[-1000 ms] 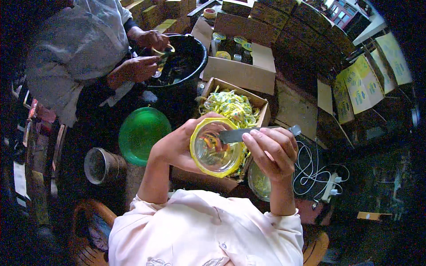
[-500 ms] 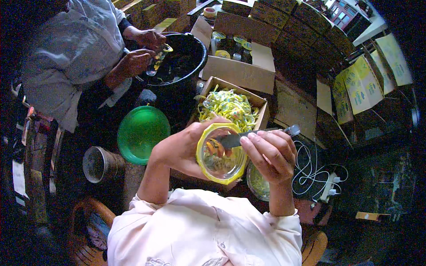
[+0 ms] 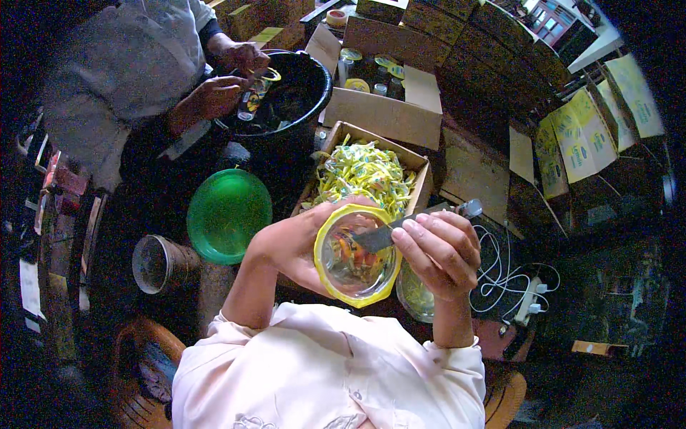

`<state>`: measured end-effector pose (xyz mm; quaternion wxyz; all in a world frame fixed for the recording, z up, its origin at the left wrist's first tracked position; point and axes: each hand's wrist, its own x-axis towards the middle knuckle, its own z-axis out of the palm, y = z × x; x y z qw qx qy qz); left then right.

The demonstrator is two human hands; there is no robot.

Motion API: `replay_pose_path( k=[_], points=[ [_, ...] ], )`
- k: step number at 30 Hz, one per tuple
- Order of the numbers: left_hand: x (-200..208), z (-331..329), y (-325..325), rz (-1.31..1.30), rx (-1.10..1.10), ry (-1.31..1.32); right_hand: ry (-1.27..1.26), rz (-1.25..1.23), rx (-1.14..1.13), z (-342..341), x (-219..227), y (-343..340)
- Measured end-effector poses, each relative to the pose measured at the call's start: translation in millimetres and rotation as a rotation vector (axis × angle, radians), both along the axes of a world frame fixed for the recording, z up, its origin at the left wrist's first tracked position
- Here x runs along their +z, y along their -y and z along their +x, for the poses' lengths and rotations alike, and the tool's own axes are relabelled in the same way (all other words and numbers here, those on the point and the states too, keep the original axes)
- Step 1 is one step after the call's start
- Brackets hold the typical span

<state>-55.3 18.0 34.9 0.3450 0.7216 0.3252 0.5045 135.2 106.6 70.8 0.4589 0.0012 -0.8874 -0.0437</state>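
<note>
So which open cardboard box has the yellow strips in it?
The smaller box, just beyond the left hand: it is heaped with yellow strips, while the larger open box behind it holds jars.

Showing yellow on the jar rim (image 3: 319, 254), grey on the blade (image 3: 376, 238), green on the basin (image 3: 229, 216), mottled yellow, green and white among the strips (image 3: 366, 171).

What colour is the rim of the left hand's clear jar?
The rim is yellow, best seen in the head view.
</note>
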Motion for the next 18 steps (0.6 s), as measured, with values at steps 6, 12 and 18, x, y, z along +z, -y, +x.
replay_pose_path(
  k=[6,12,18],
  points=[
    [5,9,2,-0.19,-0.013,0.168,-0.009,0.007,0.025,1,-2,0],
    [2,9,-6,-0.09,-0.052,0.035,-0.015,-0.022,0.002,-2,2,2],
    [-2,-3,-10,0.031,-0.123,-0.085,0.005,0.006,-0.01,11,-4,-1]
  ],
)
